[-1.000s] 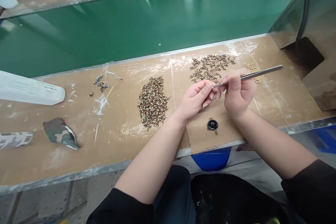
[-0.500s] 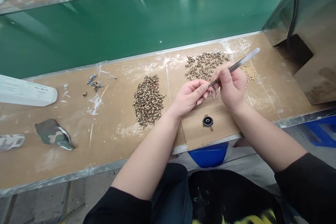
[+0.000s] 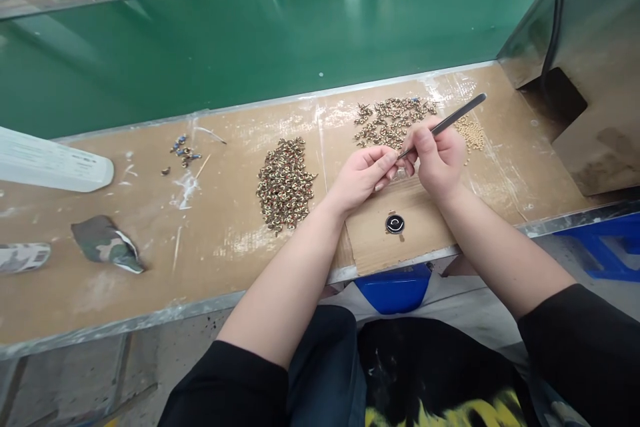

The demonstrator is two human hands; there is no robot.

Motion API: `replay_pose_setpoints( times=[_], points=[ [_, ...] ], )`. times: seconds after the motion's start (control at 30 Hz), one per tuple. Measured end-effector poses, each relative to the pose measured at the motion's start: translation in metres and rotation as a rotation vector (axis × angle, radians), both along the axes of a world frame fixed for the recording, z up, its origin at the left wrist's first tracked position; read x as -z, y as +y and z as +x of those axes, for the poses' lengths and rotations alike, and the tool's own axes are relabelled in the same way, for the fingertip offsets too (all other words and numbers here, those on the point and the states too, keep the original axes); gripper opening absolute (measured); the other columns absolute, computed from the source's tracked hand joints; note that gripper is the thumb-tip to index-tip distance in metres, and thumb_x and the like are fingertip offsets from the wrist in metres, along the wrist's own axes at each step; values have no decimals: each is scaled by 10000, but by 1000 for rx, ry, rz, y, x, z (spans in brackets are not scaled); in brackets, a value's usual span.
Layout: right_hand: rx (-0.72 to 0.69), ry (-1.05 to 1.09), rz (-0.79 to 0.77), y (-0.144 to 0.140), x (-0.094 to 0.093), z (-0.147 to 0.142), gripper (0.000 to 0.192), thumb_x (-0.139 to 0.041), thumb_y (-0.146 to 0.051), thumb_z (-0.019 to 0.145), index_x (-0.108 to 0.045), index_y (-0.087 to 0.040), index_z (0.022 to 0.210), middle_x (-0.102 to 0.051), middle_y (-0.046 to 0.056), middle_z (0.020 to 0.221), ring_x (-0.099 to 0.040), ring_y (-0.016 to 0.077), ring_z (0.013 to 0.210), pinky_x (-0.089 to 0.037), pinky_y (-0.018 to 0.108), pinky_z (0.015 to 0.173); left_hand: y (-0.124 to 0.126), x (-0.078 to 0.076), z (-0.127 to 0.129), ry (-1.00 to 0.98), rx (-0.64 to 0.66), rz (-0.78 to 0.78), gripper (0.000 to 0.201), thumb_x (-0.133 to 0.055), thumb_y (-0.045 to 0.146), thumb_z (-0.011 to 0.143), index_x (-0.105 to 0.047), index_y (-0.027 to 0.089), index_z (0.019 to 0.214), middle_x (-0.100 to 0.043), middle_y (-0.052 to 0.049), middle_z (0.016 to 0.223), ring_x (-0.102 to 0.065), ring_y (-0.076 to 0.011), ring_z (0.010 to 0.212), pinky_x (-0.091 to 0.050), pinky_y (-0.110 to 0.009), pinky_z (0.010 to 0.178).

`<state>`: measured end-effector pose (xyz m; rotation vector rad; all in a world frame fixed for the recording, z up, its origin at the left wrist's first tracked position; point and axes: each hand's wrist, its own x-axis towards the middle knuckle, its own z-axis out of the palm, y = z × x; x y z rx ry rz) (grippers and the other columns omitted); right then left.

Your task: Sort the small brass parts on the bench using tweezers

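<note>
Here we have both hands meeting just above the small black disc [image 3: 395, 223] that lies on the counter [image 3: 225, 260]. Our left hand [image 3: 361, 177] is curled, thumb and forefinger pinched on something too small to make out, most likely one of the little brass parts. Our right hand [image 3: 436, 159] is closed around a pair of steel tweezers [image 3: 443, 125], whose tip runs into the left fingertips while the far end slants up and away from the disc.

We judge the step in hand to be fitting or seating a tiny piece into the pinched part. The next move seems to call for a steady tip and a firm pinch, since the part could easily slip.

To the left of the disc lies a dense pile of brass parts [image 3: 285, 183]; beyond the disc, behind our hands, a looser pile [image 3: 387, 121]; to the right of that, a scatter of pale beads [image 3: 473, 133]. Far to the left of the disc sit a white bottle on its side [image 3: 55, 165] and a scrap of camouflage cloth [image 3: 106, 243]. The bottle carries faint print, but we cannot read it; no other writing is legible.
</note>
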<state>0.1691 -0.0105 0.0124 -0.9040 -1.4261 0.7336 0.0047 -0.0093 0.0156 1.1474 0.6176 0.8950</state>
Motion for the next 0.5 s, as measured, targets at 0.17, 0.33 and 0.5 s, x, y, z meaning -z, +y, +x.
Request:
replay_pose_setpoints(
  times=[0.17, 0.33, 0.5],
  points=[
    [38, 41, 0, 3, 1, -2, 515, -528, -706, 1038, -539, -254, 790, -483, -50, 619, -475, 95, 445, -380, 245, 423, 3, 3, 1, -31, 21, 12, 490, -780, 633, 886, -710, 149, 860, -595, 15, 684, -399, -29, 461, -241, -197, 427],
    [166, 106, 5, -13, -8, 1, 534, -469, -744, 1040, -484, -274, 787, -426, -61, 582, -420, 103, 392, -347, 254, 378, 6, 6, 1, -58, 10, 0, 449, -779, 599, 892, -775, 153, 951, -651, -10, 752, -425, -35, 466, -226, -209, 414],
    [86, 5, -224, -60, -6, 12, 475, -635, -655, 1008, -612, -239, 778, -582, -29, 575, -509, 111, 402, -381, 256, 386, 6, 6, 2, -61, 8, 34, 257, -801, 374, 902, -816, 175, 1062, -706, -29, 838, -424, -30, 500, -274, -207, 450]
  ],
)
